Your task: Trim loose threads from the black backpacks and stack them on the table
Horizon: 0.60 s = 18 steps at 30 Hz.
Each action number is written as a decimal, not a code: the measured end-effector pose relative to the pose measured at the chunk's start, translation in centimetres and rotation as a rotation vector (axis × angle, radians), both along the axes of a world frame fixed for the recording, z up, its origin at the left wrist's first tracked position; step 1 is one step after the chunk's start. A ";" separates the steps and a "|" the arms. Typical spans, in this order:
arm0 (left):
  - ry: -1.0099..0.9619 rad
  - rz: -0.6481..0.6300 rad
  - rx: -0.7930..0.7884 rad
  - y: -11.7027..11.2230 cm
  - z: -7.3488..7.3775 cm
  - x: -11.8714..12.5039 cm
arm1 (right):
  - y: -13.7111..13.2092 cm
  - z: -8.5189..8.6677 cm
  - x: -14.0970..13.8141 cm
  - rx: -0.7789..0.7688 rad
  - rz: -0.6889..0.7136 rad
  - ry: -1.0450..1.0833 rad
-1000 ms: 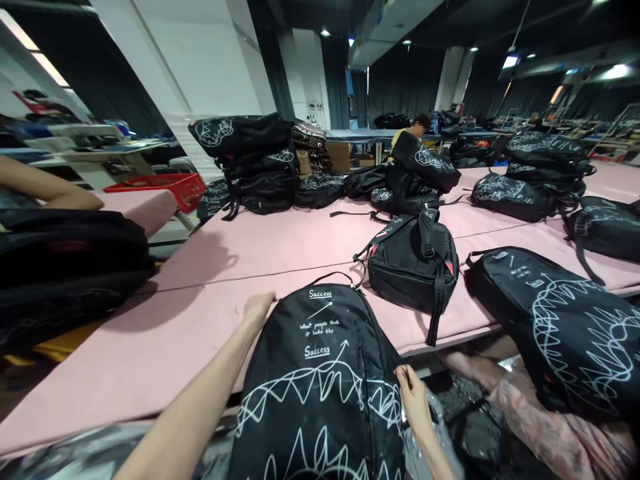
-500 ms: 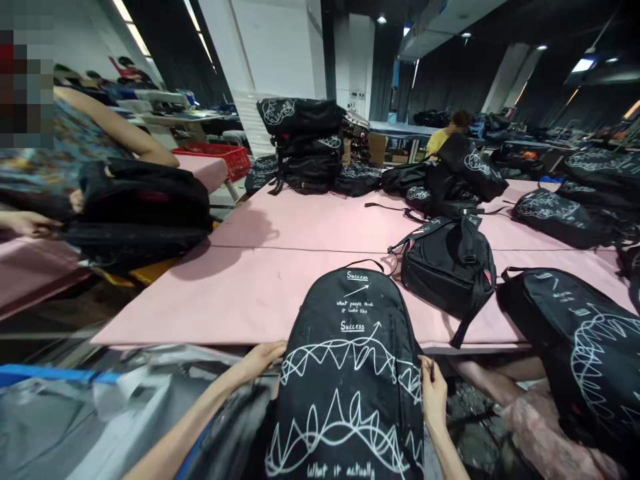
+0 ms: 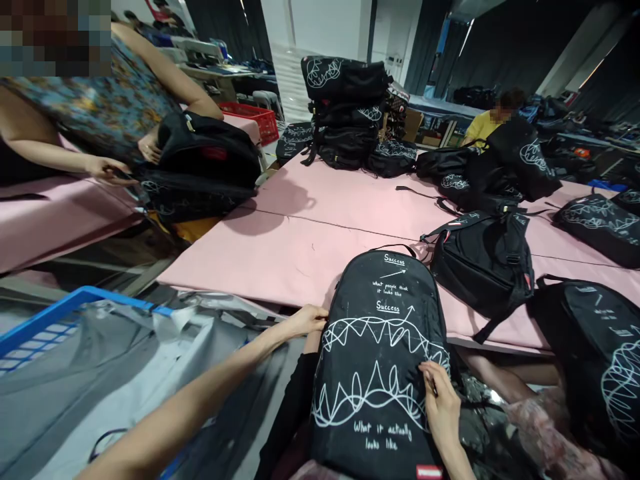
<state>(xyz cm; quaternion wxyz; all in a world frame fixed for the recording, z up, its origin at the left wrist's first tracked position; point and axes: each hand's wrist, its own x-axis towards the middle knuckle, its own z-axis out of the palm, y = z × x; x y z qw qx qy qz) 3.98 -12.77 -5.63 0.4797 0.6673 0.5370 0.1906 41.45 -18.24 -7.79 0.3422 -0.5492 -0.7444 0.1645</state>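
Observation:
A black backpack [image 3: 375,360] with white scribbles and lettering leans against the table's front edge, its top on the pink surface. My left hand [image 3: 311,321] grips its left side edge, fingers partly hidden behind it. Over the right part of the front panel, my right hand [image 3: 443,400] is closed in a pinch. Something small and dark shows between those fingers, too small to name. A red label [image 3: 429,472] sits at the bag's bottom right corner.
The pink table [image 3: 260,260] bears another black backpack [image 3: 483,263] and a stack of bags [image 3: 347,113]. At left, a co-worker's hand [image 3: 107,170] holds an opened backpack [image 3: 205,167]. A blue crate [image 3: 85,293] with grey sheeting stands at lower left.
My right hand has moved from the backpack's right edge onto its front panel. My left hand still holds the left edge. The view has shifted, showing more of the bag's bottom.

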 end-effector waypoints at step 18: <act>0.263 0.578 0.380 6.3 -0.5 0.2 | 0.6 0.4 1.2 -0.297 -0.319 0.574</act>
